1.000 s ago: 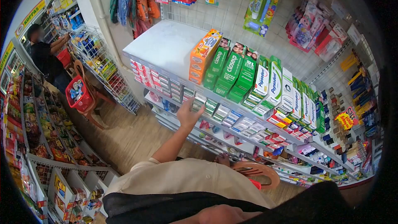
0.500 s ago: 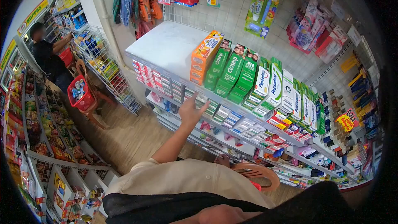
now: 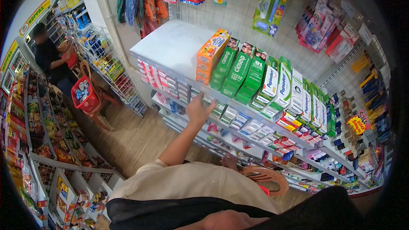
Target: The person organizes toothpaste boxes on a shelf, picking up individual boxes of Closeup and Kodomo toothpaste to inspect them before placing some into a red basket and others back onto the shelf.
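My left hand (image 3: 200,108) reaches to the front edge of the upper shelf (image 3: 174,38), below an orange toothpaste box (image 3: 209,59). Its thumb and fingers are apart, and the fingertips are partly hidden against the small boxes on the lower shelf (image 3: 230,115). Green Closeup boxes (image 3: 239,70) stand right of the orange one, followed by white and green Pepsodent boxes (image 3: 268,83). My right hand (image 3: 229,162) shows only in small part beyond my beige shirt, near the lower shelves; its grip is unclear.
A brown plastic chair (image 3: 279,179) stands close to my body on the right. Further left, a person (image 3: 49,55) in dark clothes is near a red basket (image 3: 85,96) on another chair. Wire racks (image 3: 108,66) and snack shelves (image 3: 64,132) line the aisle. Toothbrush packs (image 3: 270,4) hang above.
The view has shifted slightly. My left hand stays at the shelf edge, its fingers a little further in. The person at the left has lowered their arms and now holds a brown basket.
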Tool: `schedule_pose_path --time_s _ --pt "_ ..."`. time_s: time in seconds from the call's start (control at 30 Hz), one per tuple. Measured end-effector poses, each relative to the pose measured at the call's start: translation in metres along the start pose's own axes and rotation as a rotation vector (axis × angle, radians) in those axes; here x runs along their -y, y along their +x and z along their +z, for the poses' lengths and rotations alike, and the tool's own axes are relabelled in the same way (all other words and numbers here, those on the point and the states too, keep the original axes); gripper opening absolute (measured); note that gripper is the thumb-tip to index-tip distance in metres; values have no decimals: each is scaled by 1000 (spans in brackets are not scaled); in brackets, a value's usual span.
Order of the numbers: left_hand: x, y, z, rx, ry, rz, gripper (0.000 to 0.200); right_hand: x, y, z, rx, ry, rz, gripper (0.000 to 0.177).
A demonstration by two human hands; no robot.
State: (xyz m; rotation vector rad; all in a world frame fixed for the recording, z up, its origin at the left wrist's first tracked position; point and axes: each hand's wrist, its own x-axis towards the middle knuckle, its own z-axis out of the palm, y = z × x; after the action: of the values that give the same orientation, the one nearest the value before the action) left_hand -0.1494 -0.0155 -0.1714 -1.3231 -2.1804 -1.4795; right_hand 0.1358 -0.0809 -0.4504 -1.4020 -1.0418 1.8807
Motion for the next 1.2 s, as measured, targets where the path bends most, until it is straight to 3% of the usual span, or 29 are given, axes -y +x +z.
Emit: schedule_pose_path --time_s 0.07,0.1,0.17,0.2,0.27,0.3,0.37,0.47,0.8,0.87,1.0,1.07,1.2 --pt "-7 -1 -6 17 -62 -54 56 26 4 15 18 -13 32 39" --pt "-7 -3 -5 21 -64 -53 56 44 2 24 13 -12 33 39" --pt "-2 -8 -3 -59 -104 -39 56 91 -12 53 123 -110 -232 37" --pt "-1 -9 -3 -58 -104 -38 56 113 -17 65 122 -109 -232 37" --pt "1 -10 -3 -98 -177 -19 60 155 -28 89 148 -239 -469 36" --pt "-2 -9 -7 -97 -179 -16 60 176 -35 103 146 -238 -471 36" --pt "-12 -7 -20 -3 -150 -102 61 214 -50 129 143 -190 -684 31" --pt "-7 -4 -12 -36 -166 -88 61 252 -61 151 165 -182 -701 32" --pt "-1 2 -10 -71 -203 -67 57 256 -60 160 150 -231 -673 37" --pt "-1 3 -14 11 -143 -74 57 254 -60 164 105 -123 -703 44" --pt "-9 -5 -20 -32 -236 -99 59 259 -71 166 62 -152 -754 55" --pt "-8 -15 -24 -1 -362 -116 49 260 -76 168 -5 -277 -797 68" --pt "-13 -33 -23 160 -526 -43 39 249 -60 164 25 -321 -839 77"
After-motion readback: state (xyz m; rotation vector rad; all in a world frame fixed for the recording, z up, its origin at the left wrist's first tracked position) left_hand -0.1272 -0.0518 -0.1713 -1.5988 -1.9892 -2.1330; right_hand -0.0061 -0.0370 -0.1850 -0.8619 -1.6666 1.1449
